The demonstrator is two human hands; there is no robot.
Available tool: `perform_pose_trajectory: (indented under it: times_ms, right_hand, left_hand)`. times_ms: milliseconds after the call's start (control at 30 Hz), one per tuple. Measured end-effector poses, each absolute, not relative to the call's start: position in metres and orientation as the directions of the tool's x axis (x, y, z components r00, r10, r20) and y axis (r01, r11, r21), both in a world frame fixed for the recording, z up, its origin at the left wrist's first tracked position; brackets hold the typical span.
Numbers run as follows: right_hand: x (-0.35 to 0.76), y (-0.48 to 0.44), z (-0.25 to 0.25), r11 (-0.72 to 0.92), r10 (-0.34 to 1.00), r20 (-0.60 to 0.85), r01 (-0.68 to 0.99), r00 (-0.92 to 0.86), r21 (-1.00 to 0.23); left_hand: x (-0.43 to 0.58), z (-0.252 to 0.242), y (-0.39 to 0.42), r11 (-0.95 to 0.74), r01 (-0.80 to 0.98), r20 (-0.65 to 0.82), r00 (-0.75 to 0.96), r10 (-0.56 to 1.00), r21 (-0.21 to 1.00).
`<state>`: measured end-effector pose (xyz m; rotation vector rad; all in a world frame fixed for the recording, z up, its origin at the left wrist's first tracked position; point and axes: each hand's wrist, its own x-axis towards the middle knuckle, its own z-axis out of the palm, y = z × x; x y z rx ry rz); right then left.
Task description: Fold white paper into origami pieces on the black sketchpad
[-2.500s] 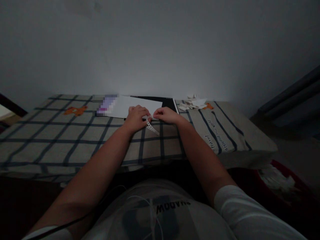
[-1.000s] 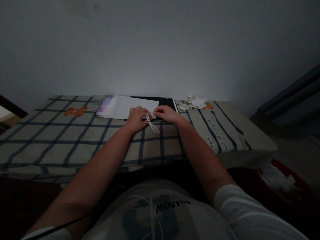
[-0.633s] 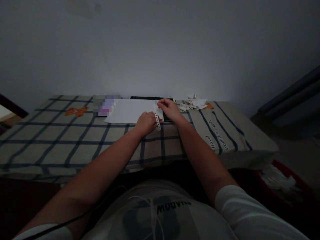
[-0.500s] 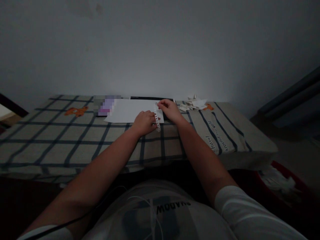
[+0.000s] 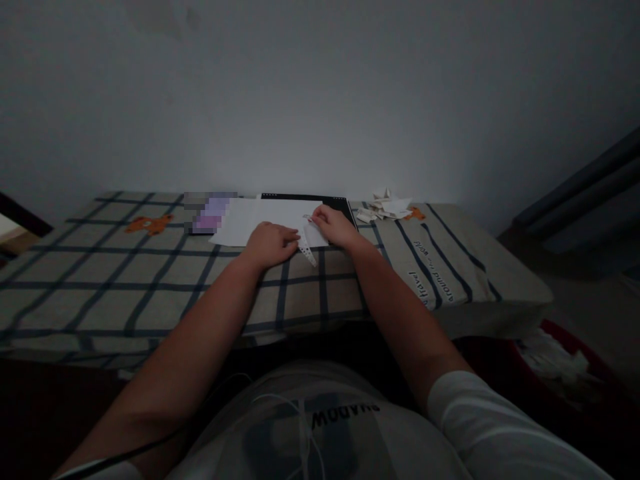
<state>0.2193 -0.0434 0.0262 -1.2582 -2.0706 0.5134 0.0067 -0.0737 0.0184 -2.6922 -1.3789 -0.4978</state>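
Note:
A white paper sheet (image 5: 250, 212) lies flat on the cloth-covered table, partly over a black sheet or cover (image 5: 300, 197) that has a row of small holes along its far edge. My left hand (image 5: 271, 244) rests palm down on the near part of the white paper, fingers stretched to the right. A narrow white strip of paper with punched holes (image 5: 307, 251) bends down beside those fingertips. Its upper end is pinched between the thumb and fingers of my right hand (image 5: 334, 225), which is over the paper's right end. Whether the strip is fully separate from the sheet I cannot tell.
Crumpled and torn paper scraps (image 5: 387, 206) are heaped at the right of the papers. A purple item, partly blurred out (image 5: 210, 215), lies at the left. A wall stands behind the checked tablecloth (image 5: 165, 287). A red bin (image 5: 553, 327) with white waste is lower right.
My left hand has slid left, away from the strip. The right hand has moved slightly down and left, and the punched strip now slants and curls where it hung nearly straight.

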Motion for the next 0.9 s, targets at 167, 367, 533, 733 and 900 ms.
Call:
perform_pose_trajectory:
  times_ms: [167, 367, 533, 733, 900]
  right_hand:
    - [0.221, -0.042, 0.021, 0.427, 0.904, 0.26, 0.739, -0.338, -0.522]
    - [0.222, -0.041, 0.019, 0.392, 0.92, 0.225, 0.782, -0.322, -0.484]
    - [0.22, -0.045, 0.023, 0.394, 0.917, 0.255, 0.79, -0.306, -0.469]
    - [0.218, -0.049, 0.03, 0.368, 0.918, 0.324, 0.793, -0.228, -0.486]
    - [0.22, -0.044, 0.029, 0.346, 0.905, 0.407, 0.765, -0.12, -0.544]
  left_hand:
    - [0.014, 0.01, -0.07, -0.68, 0.732, 0.252, 0.653, 0.715, 0.032]
    - [0.005, 0.011, -0.068, -0.691, 0.718, 0.291, 0.647, 0.705, 0.08]
    - [0.0, 0.02, -0.073, -0.651, 0.748, 0.297, 0.598, 0.745, 0.127]
    - [0.013, 0.016, -0.071, -0.641, 0.766, 0.355, 0.586, 0.729, 0.052]
    - [0.032, 0.008, -0.065, -0.669, 0.743, 0.324, 0.641, 0.696, -0.032]
